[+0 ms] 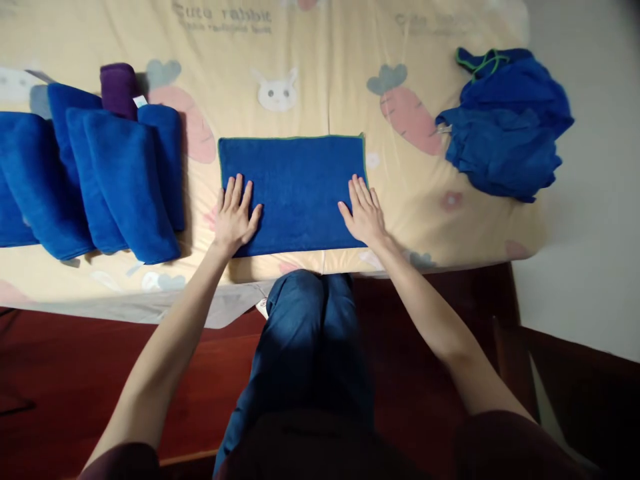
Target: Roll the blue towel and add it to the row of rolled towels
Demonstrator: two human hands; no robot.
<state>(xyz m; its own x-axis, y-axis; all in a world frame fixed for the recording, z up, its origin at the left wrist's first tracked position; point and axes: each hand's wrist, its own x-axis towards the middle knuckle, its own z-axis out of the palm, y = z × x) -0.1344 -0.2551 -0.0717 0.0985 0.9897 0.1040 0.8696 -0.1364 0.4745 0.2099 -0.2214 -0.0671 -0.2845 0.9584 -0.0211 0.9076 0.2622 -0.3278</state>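
A blue towel (300, 193) with green edging lies flat as a wide rectangle on the bed, right in front of my knees. On its left end rests my left hand (236, 217), palm down with the fingers spread. My right hand (364, 212) presses flat on the right end, its fingers also apart. Neither hand grips the cloth. The towel's far edge and both far corners show; the near corners are partly covered by my hands and wrists.
Several rolled or folded blue towels (125, 180) lie at the left, with a purple rolled towel (119, 87) behind them. A crumpled pile of blue towels (505, 133) sits at the right. The patterned bed sheet (330, 67) ends at a pale wall (590, 233).
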